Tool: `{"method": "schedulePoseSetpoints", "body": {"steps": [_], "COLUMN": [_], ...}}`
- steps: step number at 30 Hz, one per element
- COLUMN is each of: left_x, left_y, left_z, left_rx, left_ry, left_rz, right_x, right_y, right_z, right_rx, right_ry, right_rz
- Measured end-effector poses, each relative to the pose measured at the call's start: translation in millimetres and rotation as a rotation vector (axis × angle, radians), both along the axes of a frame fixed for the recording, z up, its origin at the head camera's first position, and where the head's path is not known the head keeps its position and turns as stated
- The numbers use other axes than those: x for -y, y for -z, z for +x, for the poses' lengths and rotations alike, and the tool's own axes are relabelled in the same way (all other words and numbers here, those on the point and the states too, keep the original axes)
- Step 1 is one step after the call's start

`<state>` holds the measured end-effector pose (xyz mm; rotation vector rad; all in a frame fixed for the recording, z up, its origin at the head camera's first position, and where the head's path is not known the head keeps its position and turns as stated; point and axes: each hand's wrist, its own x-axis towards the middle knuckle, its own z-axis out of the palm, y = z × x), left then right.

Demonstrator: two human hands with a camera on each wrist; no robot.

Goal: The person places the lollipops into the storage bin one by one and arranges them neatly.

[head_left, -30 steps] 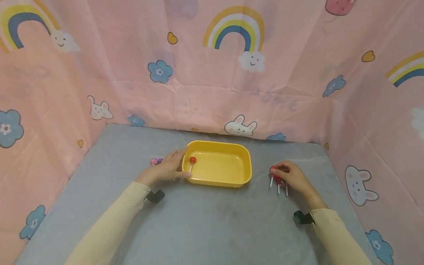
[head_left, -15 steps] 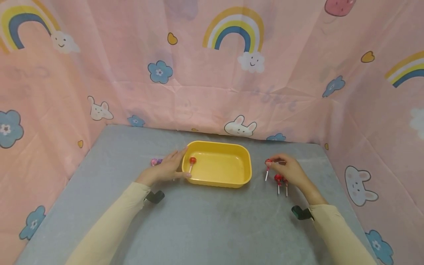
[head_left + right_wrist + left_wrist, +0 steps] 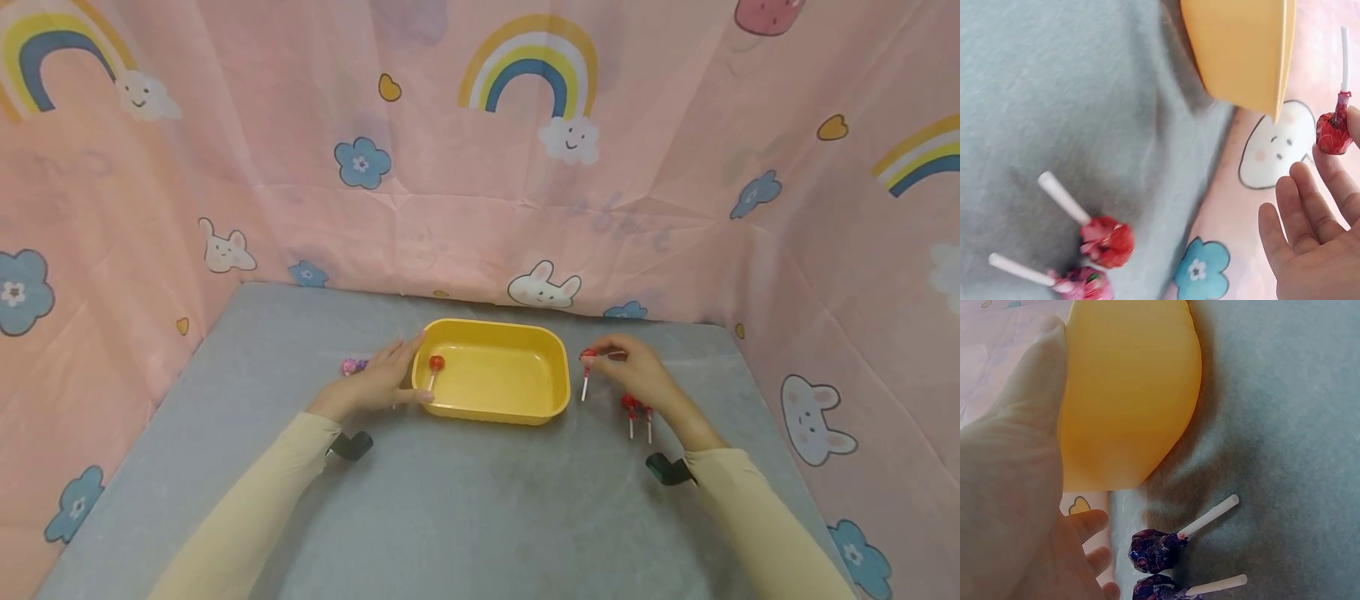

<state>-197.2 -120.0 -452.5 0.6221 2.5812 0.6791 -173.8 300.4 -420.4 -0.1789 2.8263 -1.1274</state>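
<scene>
My right hand (image 3: 637, 373) pinches a red-wrapped lollipop (image 3: 1334, 132) by its head between thumb and index finger, just right of the yellow tub (image 3: 510, 415); the white stick points down in the head view. My left hand (image 3: 382, 377) rests against the tub's left end, thumb and fingers stretched along its rim. Inside the tub, near the left end, lies one red lollipop (image 3: 437, 363). Beside the left hand lie dark purple-wrapped lollipops (image 3: 1155, 550), mostly hidden by that hand in the head view. Two reddish lollipops (image 3: 1109, 242) lie below the right hand.
A grey cloth (image 3: 480, 517) covers the table. Pink printed fabric (image 3: 450, 225) hangs behind it and along both sides. Dark wrist cameras (image 3: 351, 446) sit below each hand.
My right hand has lifted one red lollipop away from the group at right and carried it left, close to the tub. The left hand and tub have stayed put.
</scene>
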Motion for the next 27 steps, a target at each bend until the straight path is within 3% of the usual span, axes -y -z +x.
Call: {"method": "schedulePoseSetpoints", "body": {"steps": [12, 27], "left_x": [1.5, 0.9], "left_y": [1.5, 0.2], "left_z": [-1.0, -1.3], "left_rx": [0.002, 0.015], "left_ry": [0.005, -0.002], "left_rz": [-0.002, -0.012], "right_x": [24, 46], "right_y": [-7.3, -8.0], "right_z": [-9.3, -16.3], "right_rx": [-0.033, -0.014], "right_ry": [-0.051, -0.085], "right_rz": [-0.036, -0.044]}}
